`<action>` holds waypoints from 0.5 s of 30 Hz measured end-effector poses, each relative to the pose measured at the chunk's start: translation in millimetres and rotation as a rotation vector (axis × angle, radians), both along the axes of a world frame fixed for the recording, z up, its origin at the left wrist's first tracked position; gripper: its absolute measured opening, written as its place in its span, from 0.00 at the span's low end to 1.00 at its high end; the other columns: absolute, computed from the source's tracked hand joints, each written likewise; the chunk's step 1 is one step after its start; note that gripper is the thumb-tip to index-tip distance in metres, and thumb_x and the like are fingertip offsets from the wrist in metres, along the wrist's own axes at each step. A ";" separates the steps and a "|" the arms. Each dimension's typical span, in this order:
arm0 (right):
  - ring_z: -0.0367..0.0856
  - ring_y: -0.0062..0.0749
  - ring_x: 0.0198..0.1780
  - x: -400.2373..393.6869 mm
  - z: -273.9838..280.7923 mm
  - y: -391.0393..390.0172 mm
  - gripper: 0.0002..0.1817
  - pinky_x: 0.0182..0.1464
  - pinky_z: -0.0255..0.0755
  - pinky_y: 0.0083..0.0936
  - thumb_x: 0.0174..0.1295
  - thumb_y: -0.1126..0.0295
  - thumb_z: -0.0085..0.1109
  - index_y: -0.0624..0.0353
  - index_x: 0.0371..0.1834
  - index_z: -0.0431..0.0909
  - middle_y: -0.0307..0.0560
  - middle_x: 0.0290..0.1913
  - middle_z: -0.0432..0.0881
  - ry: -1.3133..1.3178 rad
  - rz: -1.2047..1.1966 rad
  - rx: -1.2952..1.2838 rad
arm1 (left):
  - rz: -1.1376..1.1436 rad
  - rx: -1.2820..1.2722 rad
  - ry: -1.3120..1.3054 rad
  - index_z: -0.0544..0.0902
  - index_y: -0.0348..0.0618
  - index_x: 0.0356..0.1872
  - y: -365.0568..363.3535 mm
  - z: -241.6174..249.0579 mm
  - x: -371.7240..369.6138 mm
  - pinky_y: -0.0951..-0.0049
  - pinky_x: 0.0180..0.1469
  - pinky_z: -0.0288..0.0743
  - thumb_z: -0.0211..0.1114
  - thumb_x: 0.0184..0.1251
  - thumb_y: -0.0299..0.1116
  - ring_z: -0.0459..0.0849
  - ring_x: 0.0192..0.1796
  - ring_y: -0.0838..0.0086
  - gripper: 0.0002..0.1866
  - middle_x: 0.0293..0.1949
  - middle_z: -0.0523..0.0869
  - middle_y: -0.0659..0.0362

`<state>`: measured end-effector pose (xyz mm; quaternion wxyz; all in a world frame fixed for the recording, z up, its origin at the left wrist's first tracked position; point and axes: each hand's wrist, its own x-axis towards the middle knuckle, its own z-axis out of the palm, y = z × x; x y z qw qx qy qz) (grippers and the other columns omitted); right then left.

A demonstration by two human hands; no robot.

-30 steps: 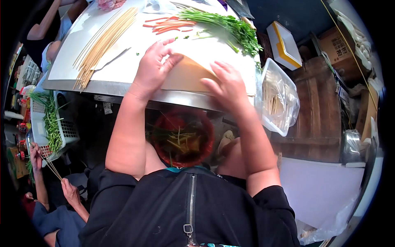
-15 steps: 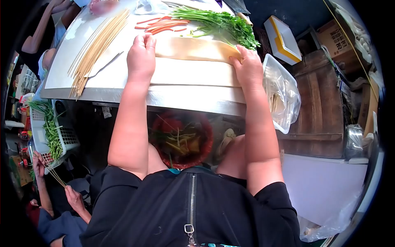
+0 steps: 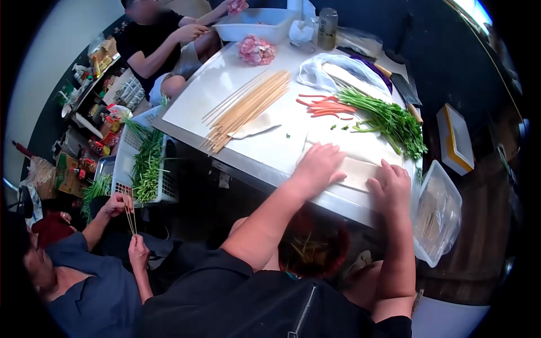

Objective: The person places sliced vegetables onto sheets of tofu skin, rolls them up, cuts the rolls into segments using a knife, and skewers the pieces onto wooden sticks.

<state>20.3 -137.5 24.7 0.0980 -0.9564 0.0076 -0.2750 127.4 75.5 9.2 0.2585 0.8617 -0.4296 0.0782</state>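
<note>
A pale, flat folded sheet (image 3: 358, 173) lies near the front edge of the white table. My left hand (image 3: 320, 168) rests on its left part, fingers spread and palm down. On its right end is my right hand (image 3: 393, 186), fingers apart, the thumb toward the sheet. Just beyond the sheet are orange-red strips (image 3: 326, 106) and a bunch of leafy green herbs (image 3: 394, 121). To the left, a pile of thin wooden skewers (image 3: 251, 107) lies beside a pale sheet piece (image 3: 253, 127) with a dark pointed edge.
Minced meat (image 3: 256, 50), a white tub (image 3: 253, 25), a can (image 3: 327, 29) and a cleaver (image 3: 404, 90) are at the back. A plastic-lined box (image 3: 437, 214) stands right. One person (image 3: 152, 50) sits behind; another (image 3: 96, 281), at left, holds sticks near a basket of greens (image 3: 143, 163).
The view has swung left and up, showing more of the table's back. The raised strip of sheet now lies flat, and both hands have come down onto it, with their fingers loosened.
</note>
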 end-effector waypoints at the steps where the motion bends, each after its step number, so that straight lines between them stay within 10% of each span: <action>1: 0.78 0.45 0.45 0.2 2.0 -0.3 0.19 0.56 0.68 0.38 0.51 0.68 0.67 0.61 0.47 0.82 0.49 0.40 0.82 -0.009 -0.022 0.048 | -0.005 -0.019 0.016 0.76 0.40 0.62 -0.2 -0.4 -0.3 0.55 0.74 0.56 0.66 0.65 0.46 0.70 0.70 0.58 0.29 0.64 0.77 0.48; 10: 0.75 0.38 0.38 -22.0 36.6 -1.4 0.07 0.41 0.70 0.27 0.49 0.78 0.68 0.55 0.31 0.85 0.40 0.31 0.80 -0.061 0.272 0.340 | 0.130 -0.184 0.000 0.78 0.45 0.59 5.0 7.3 0.2 0.49 0.75 0.53 0.73 0.56 0.41 0.70 0.70 0.59 0.28 0.63 0.78 0.52; 15: 0.82 0.40 0.45 -48.3 39.6 -8.8 0.07 0.49 0.75 0.31 0.47 0.78 0.68 0.55 0.30 0.86 0.43 0.37 0.85 0.083 0.350 0.413 | -0.030 -0.261 -0.187 0.81 0.48 0.28 35.7 37.7 -15.8 0.54 0.59 0.69 0.70 0.50 0.27 0.82 0.47 0.62 0.06 0.38 0.84 0.61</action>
